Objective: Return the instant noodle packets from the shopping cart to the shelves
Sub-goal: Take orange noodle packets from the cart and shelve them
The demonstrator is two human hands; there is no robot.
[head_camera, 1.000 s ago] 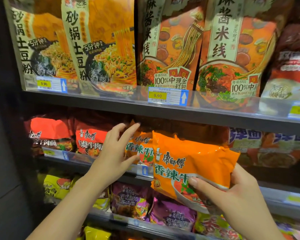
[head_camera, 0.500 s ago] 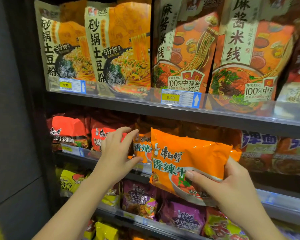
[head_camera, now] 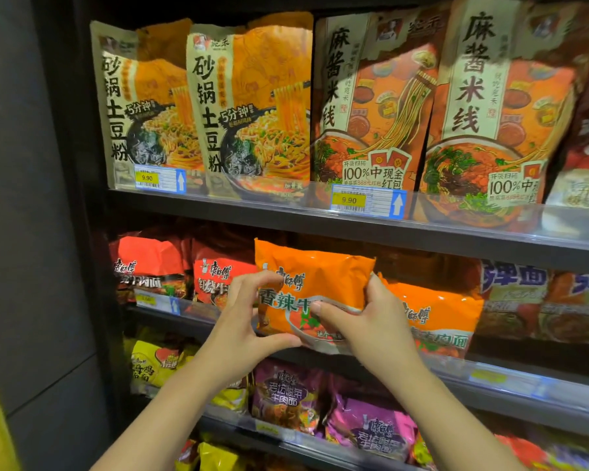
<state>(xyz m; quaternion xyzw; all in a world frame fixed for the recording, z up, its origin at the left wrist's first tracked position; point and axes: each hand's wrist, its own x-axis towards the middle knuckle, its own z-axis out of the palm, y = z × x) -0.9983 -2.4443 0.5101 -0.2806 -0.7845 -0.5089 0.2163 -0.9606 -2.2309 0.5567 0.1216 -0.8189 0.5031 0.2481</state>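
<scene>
Hands are gripping an orange noodle packet [head_camera: 315, 283] at the middle shelf [head_camera: 490, 379]: left hand [head_camera: 244, 321] pinching its edge, right hand [head_camera: 371, 326] clamping the front (light, crinkly, crushable, I'd guess).

The orange crinkled plastic-film noodle packet [head_camera: 315, 273], at the centre, is glossy, with white glare along its top folds. The second orange film packet [head_camera: 436, 311], at 3 o'clock from it, shines the same way. The tall beige and orange pouches [head_camera: 249, 107] at 12 o'clock look matt, almost paper-like. The dark shelf edge [head_camera: 252, 215] looks like smooth painted metal, fronted by a clear glossy plastic strip [head_camera: 558, 222]. The purple film packets [head_camera: 371, 426] at 6 o'clock gleam faintly.
</scene>
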